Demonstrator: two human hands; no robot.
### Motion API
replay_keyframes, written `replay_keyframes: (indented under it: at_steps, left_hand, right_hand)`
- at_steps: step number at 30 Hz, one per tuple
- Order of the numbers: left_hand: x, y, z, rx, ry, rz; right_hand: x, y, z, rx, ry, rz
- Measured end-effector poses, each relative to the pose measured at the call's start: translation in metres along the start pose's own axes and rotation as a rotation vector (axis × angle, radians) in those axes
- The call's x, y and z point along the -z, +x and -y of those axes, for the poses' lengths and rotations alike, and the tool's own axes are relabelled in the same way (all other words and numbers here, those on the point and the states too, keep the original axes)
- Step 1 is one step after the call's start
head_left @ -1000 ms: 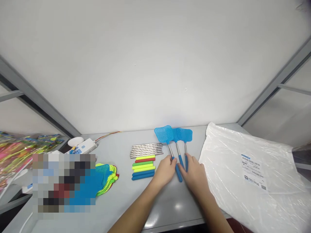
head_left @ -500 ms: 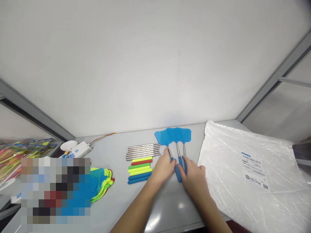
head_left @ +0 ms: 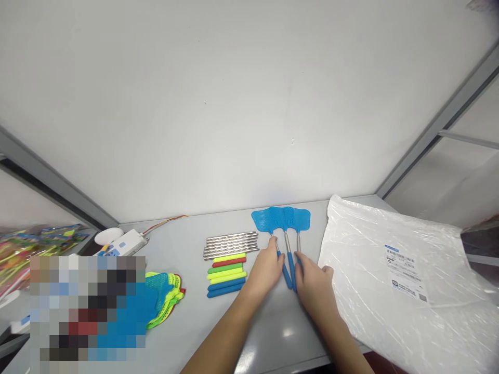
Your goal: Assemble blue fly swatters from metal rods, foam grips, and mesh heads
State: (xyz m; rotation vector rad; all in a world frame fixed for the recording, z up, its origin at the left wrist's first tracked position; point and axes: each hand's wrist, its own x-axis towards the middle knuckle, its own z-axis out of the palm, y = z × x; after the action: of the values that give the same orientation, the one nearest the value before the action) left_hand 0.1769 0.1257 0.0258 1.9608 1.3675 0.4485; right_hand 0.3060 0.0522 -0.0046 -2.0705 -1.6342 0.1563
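Three blue fly swatters with metal rods and blue grips lie fanned out on the table, their heads overlapping at the edges. My left hand (head_left: pixel 265 266) has its fingers closed around the rod and upper grip of the left fly swatter (head_left: pixel 262 220). Between my hands lies the middle fly swatter (head_left: pixel 289 259), its grip slanting down to the right. My right hand (head_left: pixel 316 280) is closed on the grip of the right fly swatter (head_left: pixel 301 220), covering most of that handle. To the left sit several metal rods (head_left: pixel 231 244) and loose coloured grips (head_left: pixel 226 277) in a stack.
A large white plastic package (head_left: pixel 362 259) with a label covers the table's right side. At left are stacked swatter heads (head_left: pixel 171 301), partly behind a pixelated area, and a white power strip (head_left: pixel 127 243). Colourful bagged items (head_left: pixel 23 254) lie at the far left. A wall rises behind the table.
The left and right swatters have been shifted slightly, so the three heads fan out more evenly in a row. Both hands stay on their handles. The camera view has moved a little.
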Motion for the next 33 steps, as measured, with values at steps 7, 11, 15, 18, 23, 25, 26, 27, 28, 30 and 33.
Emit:
replay_keyframes:
  at_steps: [7, 11, 15, 18, 23, 25, 26, 27, 28, 30, 33]
  left_hand:
    - [-0.002, 0.000, 0.004, -0.032, 0.011, -0.019]
    - [0.007, -0.016, -0.001, -0.112, -0.010, 0.003]
    - [0.027, -0.056, 0.007, -0.246, -0.019, 0.016]
    - [0.046, -0.092, 0.033, -0.315, 0.106, -0.104]
    - [0.071, -0.134, 0.085, -0.220, 0.277, -0.330]
    - [0.075, -0.143, 0.096, -0.197, 0.316, -0.363]
    - [0.076, -0.146, 0.099, -0.184, 0.332, -0.368]
    - [0.075, -0.148, 0.101, -0.174, 0.346, -0.366]
    - [0.074, -0.149, 0.103, -0.167, 0.357, -0.363]
    - [0.072, -0.151, 0.104, -0.171, 0.371, -0.368]
    - [0.068, -0.152, 0.108, -0.197, 0.367, -0.385]
  right_hand:
    - [-0.001, 0.001, 0.000, -0.032, -0.033, -0.014]
    - [-0.002, 0.000, -0.002, -0.006, -0.024, -0.024]
    - [0.001, -0.003, -0.003, 0.036, -0.050, -0.113]
    - [0.007, 0.000, 0.006, 0.121, -0.104, -0.167]
    - [0.010, 0.035, 0.056, 0.421, -0.138, -0.073]
    - [0.002, 0.059, 0.084, 0.527, -0.156, 0.042]
    - [-0.004, 0.071, 0.098, 0.567, -0.174, 0.118]
    - [-0.012, 0.084, 0.111, 0.597, -0.176, 0.161]
    - [-0.020, 0.096, 0.122, 0.620, -0.175, 0.192]
    - [-0.036, 0.117, 0.140, 0.670, -0.171, 0.262]
    - [-0.055, 0.138, 0.151, 0.736, -0.162, 0.380]
